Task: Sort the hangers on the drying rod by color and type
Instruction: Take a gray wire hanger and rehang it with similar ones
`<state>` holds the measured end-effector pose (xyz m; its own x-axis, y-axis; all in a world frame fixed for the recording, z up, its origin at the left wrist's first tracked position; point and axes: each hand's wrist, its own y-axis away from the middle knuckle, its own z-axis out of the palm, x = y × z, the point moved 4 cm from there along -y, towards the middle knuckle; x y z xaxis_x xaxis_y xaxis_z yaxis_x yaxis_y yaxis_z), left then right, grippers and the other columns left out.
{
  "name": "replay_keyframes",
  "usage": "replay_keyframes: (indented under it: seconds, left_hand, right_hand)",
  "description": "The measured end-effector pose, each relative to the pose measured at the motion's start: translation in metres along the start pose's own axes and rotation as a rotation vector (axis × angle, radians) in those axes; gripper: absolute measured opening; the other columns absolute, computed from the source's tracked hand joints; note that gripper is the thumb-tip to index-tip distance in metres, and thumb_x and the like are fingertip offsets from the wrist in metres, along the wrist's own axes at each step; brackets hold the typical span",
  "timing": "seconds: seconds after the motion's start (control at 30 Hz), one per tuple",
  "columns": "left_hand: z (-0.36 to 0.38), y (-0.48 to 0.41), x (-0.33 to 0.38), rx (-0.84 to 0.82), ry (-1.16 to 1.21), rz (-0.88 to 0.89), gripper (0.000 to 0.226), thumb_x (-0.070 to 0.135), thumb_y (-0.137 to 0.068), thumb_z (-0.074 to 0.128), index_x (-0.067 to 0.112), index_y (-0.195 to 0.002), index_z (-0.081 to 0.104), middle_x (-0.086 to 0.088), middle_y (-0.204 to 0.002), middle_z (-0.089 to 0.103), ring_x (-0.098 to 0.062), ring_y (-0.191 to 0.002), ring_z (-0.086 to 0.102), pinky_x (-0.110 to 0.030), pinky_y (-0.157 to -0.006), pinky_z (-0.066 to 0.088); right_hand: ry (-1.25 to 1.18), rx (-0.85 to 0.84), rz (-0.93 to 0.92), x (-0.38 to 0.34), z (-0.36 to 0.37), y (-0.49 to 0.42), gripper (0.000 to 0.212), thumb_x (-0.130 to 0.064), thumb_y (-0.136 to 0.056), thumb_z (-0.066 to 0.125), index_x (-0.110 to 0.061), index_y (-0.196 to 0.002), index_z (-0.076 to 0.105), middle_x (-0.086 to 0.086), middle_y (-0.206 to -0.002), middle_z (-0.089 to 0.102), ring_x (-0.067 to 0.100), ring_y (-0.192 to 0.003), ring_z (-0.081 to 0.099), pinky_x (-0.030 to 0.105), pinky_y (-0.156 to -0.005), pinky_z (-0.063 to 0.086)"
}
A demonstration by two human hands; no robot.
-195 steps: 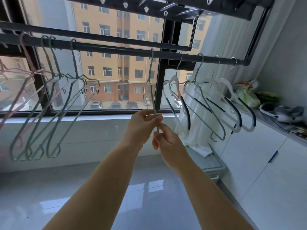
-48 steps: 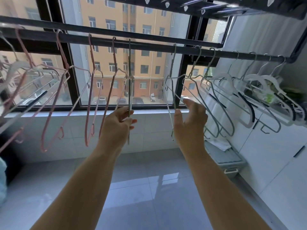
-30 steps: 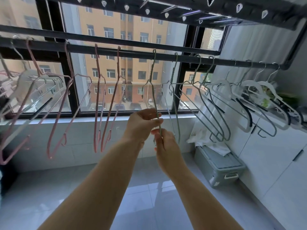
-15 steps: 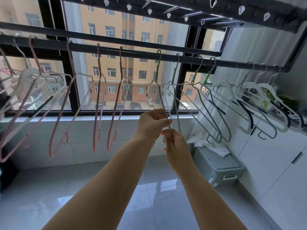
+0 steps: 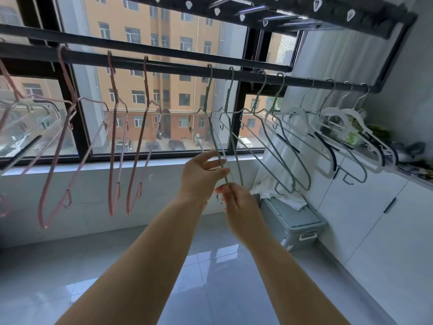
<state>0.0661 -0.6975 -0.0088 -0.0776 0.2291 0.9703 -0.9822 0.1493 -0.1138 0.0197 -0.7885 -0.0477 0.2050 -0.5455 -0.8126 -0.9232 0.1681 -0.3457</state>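
1. Centrally, the lower end of a green hanger (image 5: pixel 212 127) is pinched by the right hand (image 5: pixel 241 205), while its wire is held between the loosely curled fingers of the left hand (image 5: pixel 201 174).
2. That hanger is hooked on the drying rod (image 5: pixel 178 66), just beside a second green hanger (image 5: pixel 230 127).
3. Pink hangers (image 5: pixel 114 141) are hung to the left, well apart.
4. White hangers (image 5: pixel 337 123) are hung furthest right, above a grey storage box (image 5: pixel 295 224).
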Motion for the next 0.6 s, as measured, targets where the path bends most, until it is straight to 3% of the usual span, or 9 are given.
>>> replay_keyframes:
  seconds: [0.13,0.23,0.3,0.4,0.43,0.5,0.6]
  left_hand:
    - [-0.007,0.001,-0.003,0.003,0.002,-0.003,0.059,-0.004,-0.074,0.069,0.01,-0.127,0.049,-0.007,-0.104,0.066,-0.008,-0.085,0.064,-0.007,-0.057,0.049]
    - [-0.02,0.009,0.003,-0.018,-0.109,0.039,0.065,0.008,-0.074,0.073,0.015,-0.132,0.045,-0.005,-0.116,0.062,-0.008,-0.093,0.061,-0.006,-0.06,0.048]
    - [-0.034,0.016,0.017,0.011,-0.225,0.142,0.065,0.013,-0.074,0.073,0.016,-0.131,0.045,-0.002,-0.12,0.06,-0.009,-0.1,0.06,-0.008,-0.071,0.049]
    - [-0.061,0.023,0.048,0.147,-0.446,0.362,0.059,0.012,-0.075,0.072,0.014,-0.129,0.048,0.0,-0.124,0.058,-0.007,-0.108,0.055,-0.005,-0.083,0.046]
    - [-0.07,0.023,0.057,0.214,-0.534,0.423,0.057,0.012,-0.076,0.071,0.014,-0.128,0.049,0.0,-0.126,0.057,-0.007,-0.11,0.053,-0.006,-0.086,0.045]
    - [-0.085,0.022,0.069,0.334,-0.685,0.495,0.052,0.012,-0.08,0.068,0.014,-0.129,0.05,-0.002,-0.132,0.053,-0.013,-0.119,0.051,-0.02,-0.098,0.043]
    - [-0.099,0.016,0.067,0.323,-0.801,0.39,0.049,0.012,-0.089,0.056,0.008,-0.136,0.041,-0.01,-0.14,0.046,-0.023,-0.129,0.044,-0.024,-0.104,0.031]
  right_hand:
    - [0.055,-0.008,-0.013,-0.01,-0.006,0.01,0.02,-0.026,-0.097,0.036,-0.02,-0.097,0.055,-0.013,-0.076,0.05,-0.004,-0.069,0.047,0.006,-0.059,0.035]
    - [0.113,0.027,-0.027,-0.018,-0.019,0.019,0.028,-0.031,-0.096,0.039,-0.021,-0.118,0.052,-0.013,-0.1,0.056,-0.003,-0.086,0.052,-0.001,-0.068,0.034]
    - [0.137,0.109,-0.094,-0.028,-0.025,0.022,0.031,-0.029,-0.095,0.042,-0.018,-0.123,0.051,-0.007,-0.11,0.056,0.002,-0.097,0.052,0.002,-0.076,0.036]
    - [0.095,0.146,-0.204,-0.05,-0.014,0.02,0.027,-0.023,-0.093,0.048,-0.015,-0.118,0.054,-0.003,-0.11,0.058,0.004,-0.099,0.053,0.009,-0.083,0.039]
    - [0.078,0.115,-0.234,-0.058,-0.005,0.018,0.028,-0.024,-0.092,0.048,-0.015,-0.118,0.054,-0.003,-0.11,0.057,0.003,-0.099,0.053,0.009,-0.085,0.04]
    - [0.05,0.006,-0.258,-0.074,0.018,0.013,0.034,-0.028,-0.091,0.047,-0.014,-0.122,0.052,-0.001,-0.115,0.057,0.003,-0.1,0.052,0.012,-0.088,0.041]
    - [0.037,-0.208,-0.159,-0.085,0.058,0.002,0.041,-0.028,-0.094,0.046,-0.014,-0.132,0.042,0.003,-0.129,0.052,0.01,-0.111,0.05,0.023,-0.096,0.04]
